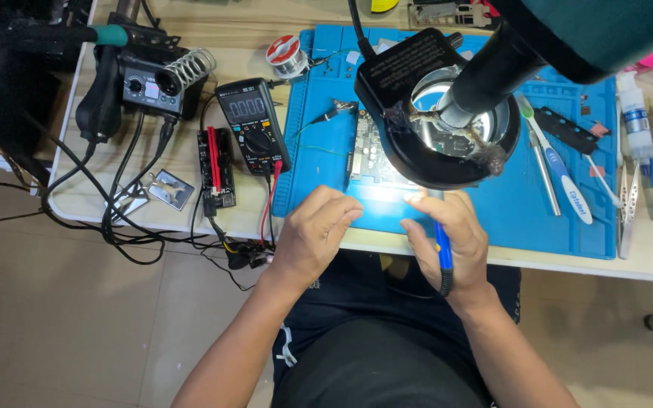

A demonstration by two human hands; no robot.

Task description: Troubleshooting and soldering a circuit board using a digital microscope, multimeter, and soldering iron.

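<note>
- My right hand [447,230] is curled tight around a blue-handled soldering iron [443,253] — its tip goes up toward 12 o'clock, under the black ring lamp [417,113].
- My left hand [317,227] rests with bent fingers on the blue mat [319,162]; I cannot tell if it holds anything.
- The circuit board [372,155] lies at 12 o'clock from my hands (partly hidden by the lamp).
- A multimeter [253,125] sits at 10 o'clock.

We see a blue work mat [493,219] on the pale wooden surface [92,198], a black multimeter [253,125] with red and black leads, a blue-handled soldering iron [443,253], and a white-and-blue toothbrush [561,172].
</note>
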